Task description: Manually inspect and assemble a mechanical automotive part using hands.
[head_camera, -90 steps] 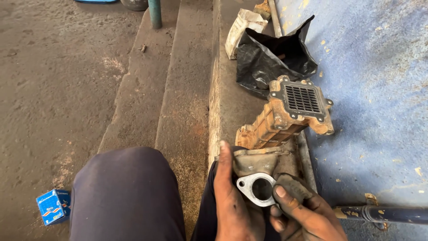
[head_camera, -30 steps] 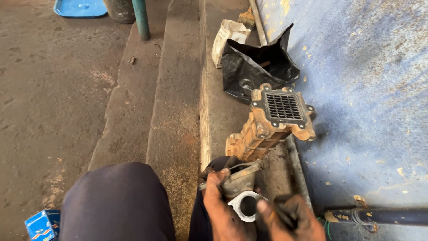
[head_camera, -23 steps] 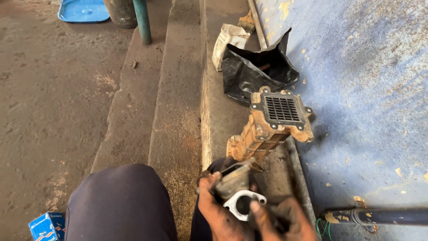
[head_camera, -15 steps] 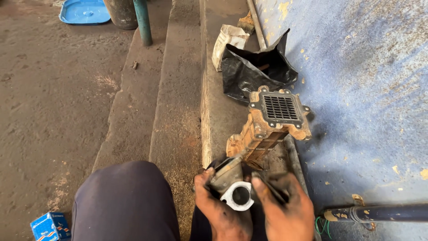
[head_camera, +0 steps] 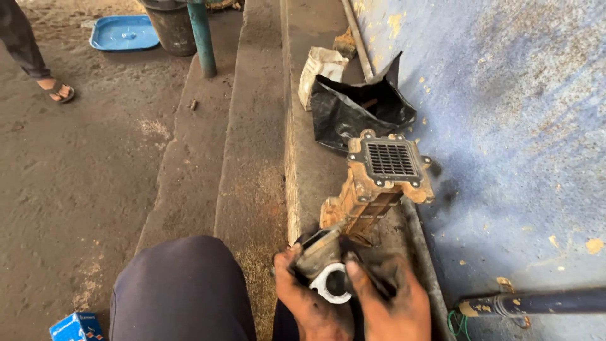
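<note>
Concrete ledge (head_camera: 309, 164): left hand (head_camera: 309, 303) and right hand (head_camera: 385, 303) grip rusty cooler's flange (head_camera: 328, 284); greasy grip may slip, part toppling.

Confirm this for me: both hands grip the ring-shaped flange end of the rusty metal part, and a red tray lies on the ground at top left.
Not quite. In the head view the tray is blue, not red. The rest holds: the left hand and right hand grip the flange of the rusty part.
</note>
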